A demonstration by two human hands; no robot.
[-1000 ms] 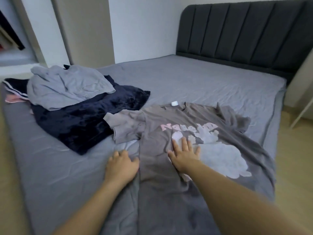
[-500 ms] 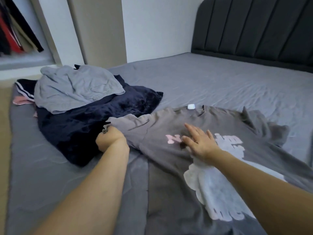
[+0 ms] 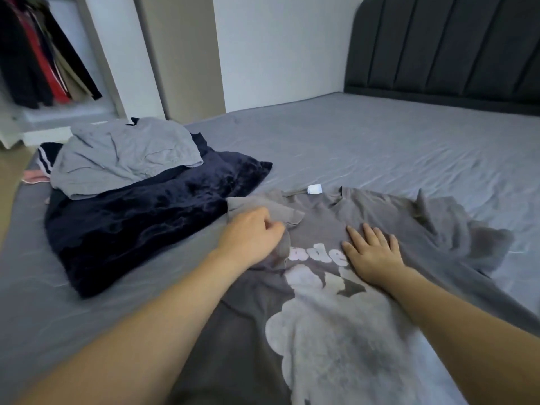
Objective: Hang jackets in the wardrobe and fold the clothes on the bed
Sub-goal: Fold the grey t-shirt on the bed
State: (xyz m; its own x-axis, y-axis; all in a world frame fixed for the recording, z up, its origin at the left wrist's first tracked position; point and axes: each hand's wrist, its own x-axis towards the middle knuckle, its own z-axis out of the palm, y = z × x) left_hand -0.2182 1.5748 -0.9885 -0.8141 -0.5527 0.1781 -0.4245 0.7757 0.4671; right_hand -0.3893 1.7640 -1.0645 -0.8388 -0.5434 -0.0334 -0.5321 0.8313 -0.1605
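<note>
A grey T-shirt [image 3: 365, 217] with a pale print lies front up on the bed [image 3: 380, 147], its collar and white label away from me. My left hand [image 3: 251, 238] grips the shirt's left sleeve and holds it folded over onto the chest. Beside the pink lettering, my right hand [image 3: 372, 252] presses flat on the shirt with fingers spread. To the left lies a dark navy velvet garment [image 3: 140, 226] with a crumpled light grey garment [image 3: 122, 159] on top. The open wardrobe [image 3: 38, 54] at upper left holds hanging clothes.
A striped dark garment [image 3: 46, 157] and a pink item [image 3: 33, 176] poke out behind the pile at the bed's left edge. The dark padded headboard [image 3: 444, 48] stands at upper right. Bare grey sheet stretches between the shirt and the headboard.
My left hand has carried the left sleeve rightward from the bed's side onto the chest. My right hand has stayed pressing on the print. The view has shifted left.
</note>
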